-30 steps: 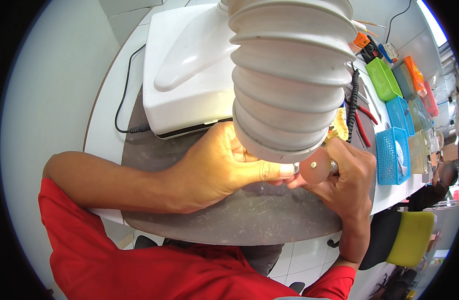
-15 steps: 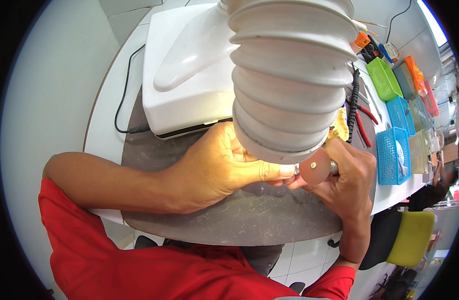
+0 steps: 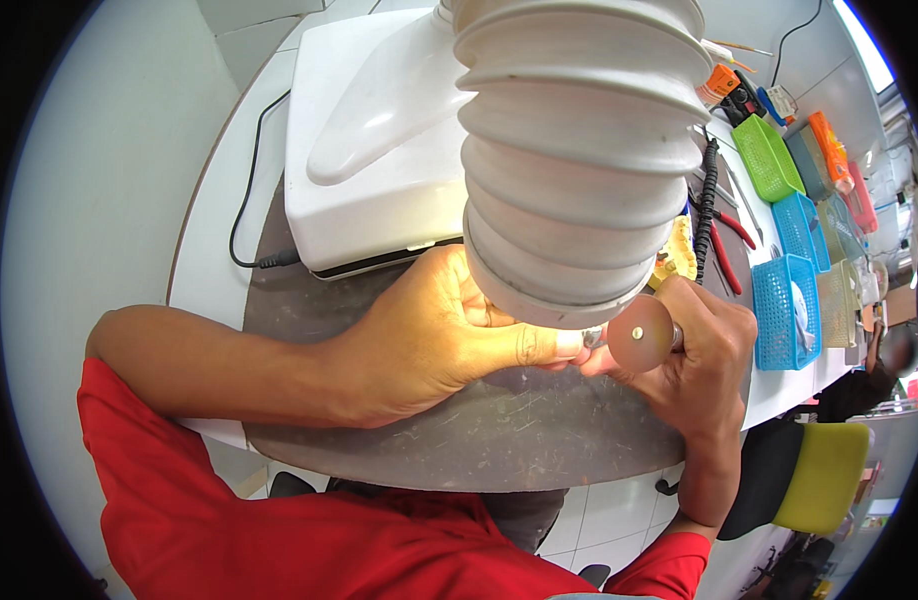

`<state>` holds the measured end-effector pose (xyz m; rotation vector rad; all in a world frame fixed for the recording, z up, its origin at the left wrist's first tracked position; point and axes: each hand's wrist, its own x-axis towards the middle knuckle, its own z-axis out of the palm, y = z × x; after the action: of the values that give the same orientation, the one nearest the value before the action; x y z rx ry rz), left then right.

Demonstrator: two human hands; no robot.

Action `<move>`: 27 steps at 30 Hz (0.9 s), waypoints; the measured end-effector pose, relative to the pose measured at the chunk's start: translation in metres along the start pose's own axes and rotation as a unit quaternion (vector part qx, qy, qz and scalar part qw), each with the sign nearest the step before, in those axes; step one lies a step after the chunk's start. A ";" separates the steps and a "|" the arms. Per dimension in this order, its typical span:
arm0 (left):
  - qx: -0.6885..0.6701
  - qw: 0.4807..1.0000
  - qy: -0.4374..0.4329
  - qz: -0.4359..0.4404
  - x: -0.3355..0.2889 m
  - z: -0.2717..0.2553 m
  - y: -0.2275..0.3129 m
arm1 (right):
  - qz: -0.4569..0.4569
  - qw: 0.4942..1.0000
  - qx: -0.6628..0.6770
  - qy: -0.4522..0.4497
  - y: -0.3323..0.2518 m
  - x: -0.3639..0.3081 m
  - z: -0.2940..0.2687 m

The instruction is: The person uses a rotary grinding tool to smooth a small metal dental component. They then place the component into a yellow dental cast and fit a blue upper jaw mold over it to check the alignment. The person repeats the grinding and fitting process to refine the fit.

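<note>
Right of centre, the left hand (image 3: 429,340) pinches a shiny metal piece (image 3: 593,338), the curled right hand (image 3: 707,345) gripping a brownish round-disc tool (image 3: 639,345).

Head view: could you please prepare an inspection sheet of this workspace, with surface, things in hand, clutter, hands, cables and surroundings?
Surface: grey mat, scratched and speckled.
Things in hand: small metallic piece; disc tool with a round brownish disc.
Clutter: red-handled pliers, yellowish cast and plastic baskets, toward the right.
Left hand: pinches the small metallic piece.
Right hand: closed around the disc tool.
Cables: black cable, its plug at the white machine; coiled cable near the pliers.
Surroundings: white ribbed hose partly hides the left fingers; yellow-green chair at lower right.
</note>
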<state>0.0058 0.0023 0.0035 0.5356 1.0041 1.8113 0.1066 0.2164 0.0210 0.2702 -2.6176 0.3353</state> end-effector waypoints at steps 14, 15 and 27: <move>0.010 1.000 -0.009 -0.015 0.002 0.000 0.003 | -0.008 1.000 -0.003 -0.005 0.000 0.000 0.003; 0.011 1.000 -0.011 -0.013 0.002 0.000 0.003 | -0.014 1.000 -0.002 -0.003 0.000 0.000 0.004; 0.012 1.000 -0.001 -0.011 -0.001 0.000 0.002 | 0.000 1.000 -0.005 -0.029 -0.005 0.002 -0.003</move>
<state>0.0048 0.0011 0.0048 0.5373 1.0278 1.7811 0.1073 0.2120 0.0260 0.2794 -2.6755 0.3178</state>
